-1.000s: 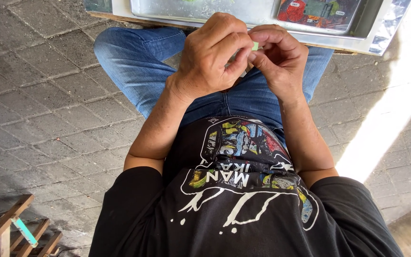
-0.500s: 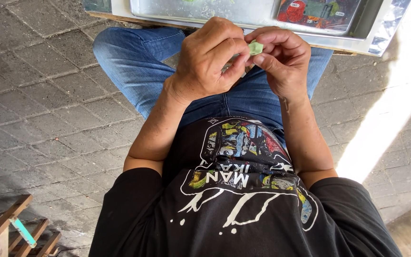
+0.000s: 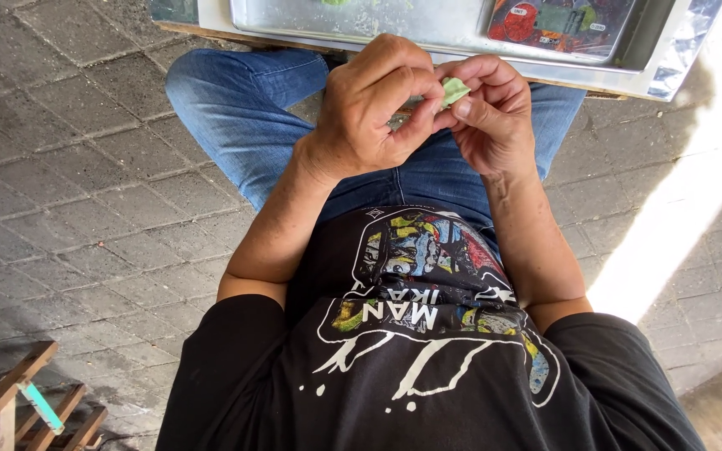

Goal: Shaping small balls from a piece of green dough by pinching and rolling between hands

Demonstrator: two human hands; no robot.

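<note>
A small pale green piece (image 3: 455,88), soft-looking and folded, sits pinched between the fingertips of both hands, held above the person's lap just in front of the tray's near edge. What exactly it is made of cannot be told from this view. The left hand (image 3: 378,108) curls over it from the left, its thumb and forefinger pressed narrow against the piece's left side, the other fingers bent inward. The right hand (image 3: 490,113) meets it from the right, thumb pressed against the green piece and the fingers folded close behind it, so the two hands touch each other around the piece.

Below the hands are the person's blue jeans (image 3: 252,117), knees spread, and nearer the camera a black T-shirt (image 3: 428,359) with a colourful printed graphic. Just beyond the hands lies a shallow metal tray (image 3: 428,23), with a few green scraps at its far edge and a red-and-dark printed card (image 3: 557,18) lying in its right part. The ground is grey paving brick (image 3: 68,192), with a bright strip of sunlight on the right. A wooden frame (image 3: 22,409) shows in the lower left corner.
</note>
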